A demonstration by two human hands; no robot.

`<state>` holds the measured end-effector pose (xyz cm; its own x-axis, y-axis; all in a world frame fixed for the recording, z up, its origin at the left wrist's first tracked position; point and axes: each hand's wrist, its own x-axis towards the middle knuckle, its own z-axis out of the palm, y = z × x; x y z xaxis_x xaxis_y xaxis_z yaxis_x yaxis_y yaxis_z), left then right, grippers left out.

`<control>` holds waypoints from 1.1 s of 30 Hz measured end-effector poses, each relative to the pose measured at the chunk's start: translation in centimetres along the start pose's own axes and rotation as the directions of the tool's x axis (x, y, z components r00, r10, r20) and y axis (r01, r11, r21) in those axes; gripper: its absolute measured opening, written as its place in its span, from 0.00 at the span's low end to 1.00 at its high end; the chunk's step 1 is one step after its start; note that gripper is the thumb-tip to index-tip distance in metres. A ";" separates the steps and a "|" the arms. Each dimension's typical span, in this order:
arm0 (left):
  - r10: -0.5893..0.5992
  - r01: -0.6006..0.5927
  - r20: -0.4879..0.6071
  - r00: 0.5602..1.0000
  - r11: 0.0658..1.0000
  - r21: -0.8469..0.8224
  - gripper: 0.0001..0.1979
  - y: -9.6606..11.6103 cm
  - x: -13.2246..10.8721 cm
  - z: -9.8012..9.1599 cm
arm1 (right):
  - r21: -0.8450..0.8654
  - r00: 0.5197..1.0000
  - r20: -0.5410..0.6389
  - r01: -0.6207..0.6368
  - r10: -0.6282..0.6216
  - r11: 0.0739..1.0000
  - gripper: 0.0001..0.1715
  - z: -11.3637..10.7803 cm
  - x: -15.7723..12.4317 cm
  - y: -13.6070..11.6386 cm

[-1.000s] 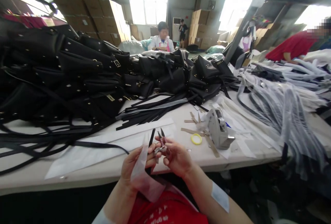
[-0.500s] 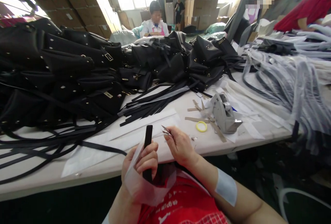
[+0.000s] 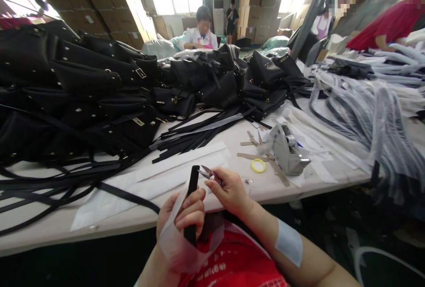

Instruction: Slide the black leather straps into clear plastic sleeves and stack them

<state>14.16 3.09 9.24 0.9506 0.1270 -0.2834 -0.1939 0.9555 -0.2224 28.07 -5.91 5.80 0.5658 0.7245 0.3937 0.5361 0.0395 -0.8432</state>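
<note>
My left hand [image 3: 182,216] is closed round a black strap [image 3: 193,178], whose end stands up above the fingers. A strip of translucent white wrapping [image 3: 175,247] hangs along the strap and curls below that hand. In my right hand [image 3: 230,189] is a small pair of thread snips [image 3: 206,172], gripped by the fingers. The blades are parted and point left, their tips beside the upper end of the strap. Whether they touch it I cannot tell.
Black bags [image 3: 83,97] are heaped at the back left, with loose black straps [image 3: 199,132] before them. A grey tape dispenser [image 3: 288,152] and a yellow tape ring [image 3: 258,166] stand to the right. Wrapped straps [image 3: 381,114] hang over the right edge. A co-worker [image 3: 201,35] sits opposite.
My right hand has brought the snips left and the blades are now at the strap's end, more widely parted. The left hand with the strap has shifted slightly.
</note>
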 end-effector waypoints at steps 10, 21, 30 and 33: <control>-0.045 0.046 -0.022 0.999 0.997 0.057 0.16 -0.4 0.0 0.2 | -0.065 1.000 0.006 -0.016 0.017 0.998 0.16 0.0 0.1 0.0; 0.028 -0.028 -0.015 0.999 0.999 0.022 0.16 0.0 0.1 0.1 | -0.051 0.999 -0.027 -0.035 0.033 0.998 0.16 0.1 -1.1 1.1; -0.069 0.069 -0.004 0.998 0.994 0.090 0.15 -0.8 0.1 0.0 | -0.025 0.999 -0.022 -0.030 0.029 0.999 0.16 0.4 -0.7 0.3; -0.088 0.088 -0.009 0.996 0.992 0.087 0.17 -0.9 -0.1 0.0 | 0.004 1.000 -0.008 -0.031 0.031 1.000 0.17 0.2 -0.9 0.2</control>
<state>14.22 2.22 9.44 0.9618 0.0402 -0.2709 -0.0875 0.9824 -0.1648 27.52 -6.41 5.16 0.5868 0.7200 0.3705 0.5157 0.0204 -0.8565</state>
